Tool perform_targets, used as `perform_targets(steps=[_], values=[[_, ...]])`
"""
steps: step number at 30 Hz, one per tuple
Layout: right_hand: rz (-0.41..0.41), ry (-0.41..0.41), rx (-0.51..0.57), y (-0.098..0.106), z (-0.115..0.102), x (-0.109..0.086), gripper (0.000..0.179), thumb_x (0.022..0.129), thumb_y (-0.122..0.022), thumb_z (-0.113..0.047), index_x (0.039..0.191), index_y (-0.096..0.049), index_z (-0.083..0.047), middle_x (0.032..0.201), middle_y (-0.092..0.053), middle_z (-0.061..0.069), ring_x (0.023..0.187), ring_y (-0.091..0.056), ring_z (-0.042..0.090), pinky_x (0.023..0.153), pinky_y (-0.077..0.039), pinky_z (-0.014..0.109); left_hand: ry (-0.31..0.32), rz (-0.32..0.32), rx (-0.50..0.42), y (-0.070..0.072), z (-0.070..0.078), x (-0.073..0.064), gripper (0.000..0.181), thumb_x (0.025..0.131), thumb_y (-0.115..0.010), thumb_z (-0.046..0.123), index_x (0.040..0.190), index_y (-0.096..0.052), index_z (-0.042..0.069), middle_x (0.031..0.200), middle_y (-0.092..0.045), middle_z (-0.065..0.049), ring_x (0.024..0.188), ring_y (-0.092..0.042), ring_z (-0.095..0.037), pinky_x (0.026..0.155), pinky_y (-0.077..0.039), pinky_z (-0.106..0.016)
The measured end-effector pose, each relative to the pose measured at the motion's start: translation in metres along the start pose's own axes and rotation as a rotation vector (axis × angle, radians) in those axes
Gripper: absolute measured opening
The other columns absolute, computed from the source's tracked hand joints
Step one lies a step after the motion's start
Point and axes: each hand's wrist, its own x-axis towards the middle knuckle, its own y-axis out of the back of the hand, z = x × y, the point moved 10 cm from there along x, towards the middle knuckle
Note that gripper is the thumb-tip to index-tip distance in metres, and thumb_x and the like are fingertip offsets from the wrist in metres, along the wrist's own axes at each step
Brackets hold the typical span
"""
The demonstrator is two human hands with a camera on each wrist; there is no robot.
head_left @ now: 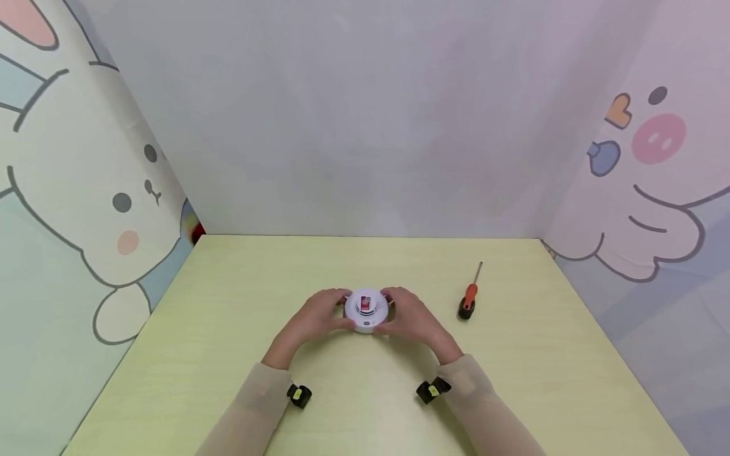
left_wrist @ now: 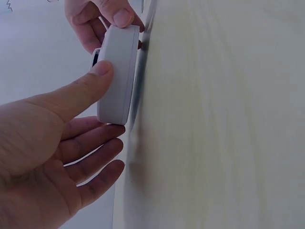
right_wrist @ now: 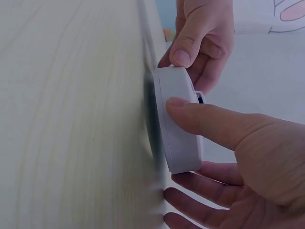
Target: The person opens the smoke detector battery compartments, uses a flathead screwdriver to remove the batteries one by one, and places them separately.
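A round white smoke detector point(head_left: 367, 323), with a raised centre and a red label on top, is held between both hands over the middle of the table. My left hand point(head_left: 318, 316) grips its left side, the thumb at the near edge and the fingers round the far side. On the opposite side my right hand point(head_left: 412, 320) grips it in the same way. Both wrist views show the detector's side wall point(left_wrist: 117, 76) pinched by thumbs and fingers, close over the tabletop with a dark shadow under it. Its underside is hidden.
A screwdriver point(head_left: 469, 300) with a red and black handle lies right of the hands, its tip pointing away. The pale wooden table point(head_left: 199, 329) ends at a grey back wall point(head_left: 365, 126). Cartoon-printed side panels point(head_left: 131, 247) stand left and right.
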Motion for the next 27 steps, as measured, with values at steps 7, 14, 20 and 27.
perform_targets(steps=[7,14,20,27], values=[[-0.008,-0.003,-0.018,-0.004,0.002,0.002,0.078,0.077,-0.098,-0.023,0.140,-0.060,0.003,0.128,-0.068,0.012,0.116,-0.063,0.026,0.105,-0.053,0.046,0.015,-0.005,0.003,-0.004,-0.005,0.001,0.061,0.085,-0.092,0.026,0.135,-0.066,0.004,0.120,-0.072,-0.005,0.116,-0.065,-0.025,0.107,-0.051,-0.047],[-0.017,-0.011,-0.017,-0.002,0.002,0.001,0.077,0.078,-0.097,-0.022,0.140,-0.059,0.002,0.128,-0.067,0.011,0.118,-0.062,0.027,0.106,-0.052,0.049,0.024,-0.012,0.012,-0.002,-0.004,0.000,0.066,0.085,-0.093,0.026,0.140,-0.063,0.004,0.123,-0.071,-0.006,0.118,-0.064,-0.025,0.109,-0.050,-0.048],[-0.053,-0.001,-0.001,0.002,0.000,-0.001,0.082,0.081,-0.096,-0.021,0.146,-0.054,0.005,0.134,-0.064,0.016,0.123,-0.061,0.030,0.109,-0.051,0.050,0.017,-0.008,0.028,0.001,-0.002,0.000,0.074,0.084,-0.094,0.026,0.147,-0.059,0.006,0.134,-0.067,-0.008,0.123,-0.063,-0.027,0.107,-0.053,-0.048],[-0.090,0.040,-0.062,0.009,0.002,-0.001,0.090,0.082,-0.095,-0.019,0.157,-0.046,-0.006,0.150,-0.054,0.014,0.130,-0.059,0.029,0.110,-0.051,0.049,0.004,0.019,-0.021,0.004,-0.001,0.001,0.077,0.081,-0.096,0.021,0.148,-0.057,0.013,0.142,-0.061,-0.004,0.129,-0.061,-0.028,0.107,-0.052,-0.047]])
